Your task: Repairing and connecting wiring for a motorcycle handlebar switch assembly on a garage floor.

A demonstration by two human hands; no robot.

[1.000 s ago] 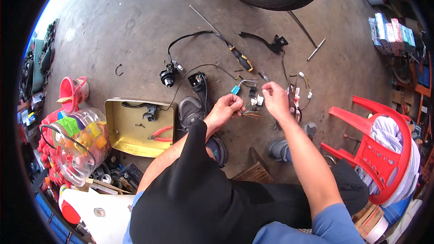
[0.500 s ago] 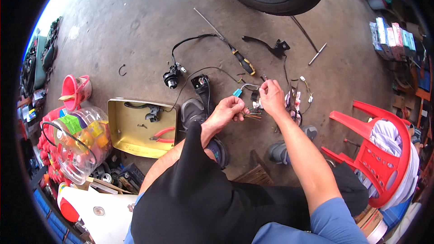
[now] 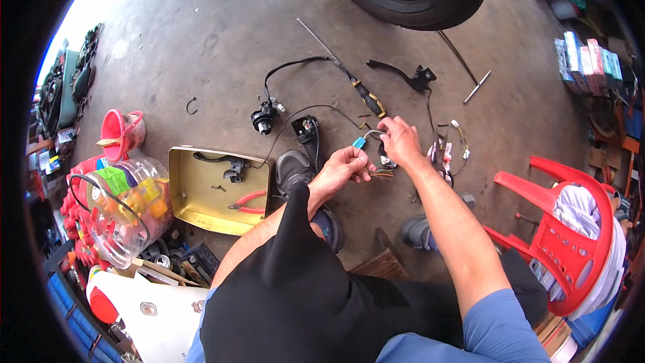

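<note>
My left hand (image 3: pixel 346 168) is closed on a bundle of thin wires (image 3: pixel 383 175), whose coloured ends stick out to the right. Just above its fingers sits a small blue connector (image 3: pixel 359 142) with a pale wire (image 3: pixel 372 132) curving out of it. At the far end of that wire, my right hand (image 3: pixel 401 142) pinches with thumb and fingers; the fingertips partly hide what they grip. A screwdriver (image 3: pixel 369 99) with a yellow and black handle lies beyond my hands. To its left is a black cylindrical part on a cable (image 3: pixel 265 119); to its right, a black lever (image 3: pixel 420 78).
A gold tray (image 3: pixel 195 212) at left holds red-handled pliers (image 3: pixel 248 202) and a black part. Beside it stand a large clear jar (image 3: pixel 127 215) and a red bucket (image 3: pixel 124 133). A wheel (image 3: pixel 416 10) is ahead; a red chair (image 3: pixel 578 249) stands at right.
My right hand has shifted slightly left along the pale wire, closer to the blue connector. My left hand keeps its grip on the wires. The whole view has moved a little.
</note>
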